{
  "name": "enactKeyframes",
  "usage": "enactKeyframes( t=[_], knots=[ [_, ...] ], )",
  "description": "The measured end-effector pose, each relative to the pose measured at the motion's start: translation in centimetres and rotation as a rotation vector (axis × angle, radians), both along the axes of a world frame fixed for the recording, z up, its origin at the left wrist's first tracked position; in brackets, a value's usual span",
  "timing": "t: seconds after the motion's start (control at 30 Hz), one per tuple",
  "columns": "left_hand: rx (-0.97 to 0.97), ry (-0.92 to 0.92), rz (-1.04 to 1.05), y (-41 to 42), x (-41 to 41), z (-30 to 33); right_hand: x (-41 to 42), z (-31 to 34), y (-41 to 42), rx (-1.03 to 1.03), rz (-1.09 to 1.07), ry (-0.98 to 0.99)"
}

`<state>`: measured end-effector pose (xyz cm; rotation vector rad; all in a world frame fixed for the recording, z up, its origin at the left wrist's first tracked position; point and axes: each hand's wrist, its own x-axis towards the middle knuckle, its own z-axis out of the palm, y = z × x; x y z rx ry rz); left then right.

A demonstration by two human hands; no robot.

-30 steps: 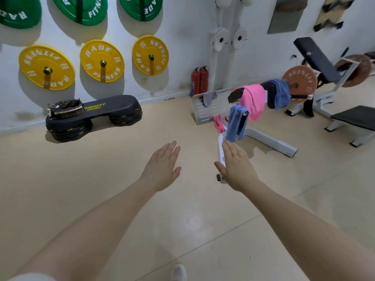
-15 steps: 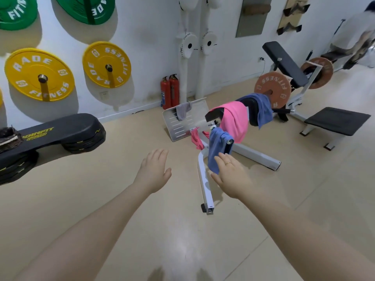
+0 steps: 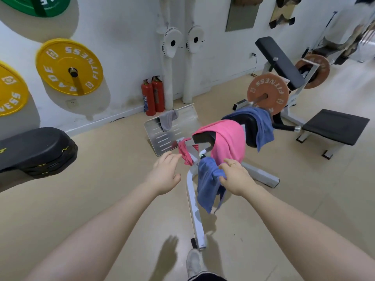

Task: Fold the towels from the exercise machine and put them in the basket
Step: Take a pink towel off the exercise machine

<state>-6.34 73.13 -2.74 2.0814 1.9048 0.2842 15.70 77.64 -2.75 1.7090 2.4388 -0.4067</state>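
Head view, right hand [image 3: 236,177] prob. pinching blue towel [image 3: 208,185]

White wall [image 3: 125,57], beige floor [image 3: 101,189]

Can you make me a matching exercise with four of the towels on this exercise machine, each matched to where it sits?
Things:
1. near blue towel
2. pink towel
3. grey towel
4. far blue towel

Places:
A. draped on the slotted metal footplate
B. over the black pad nearest the brown weight plate
C. gripped by the right hand
D. over the black pad between the two blue towels

Pairs: 1-C, 2-D, 3-A, 4-B
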Motion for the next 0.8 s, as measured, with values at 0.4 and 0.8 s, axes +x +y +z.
enactKeyframes(
  t=[0.4,0.8],
  knots=[
    [-0.15,-0.191,0.076,20.5,0.0,-2.8,-2.0,-3.1,19.4,-0.118,-0.176,0.105],
    [-0.414,-0.251,-0.119,36.6,-3.1,-7.5,-4.9,-10.3,30.6,-0.165,-0.228,-0.206]
  ],
)
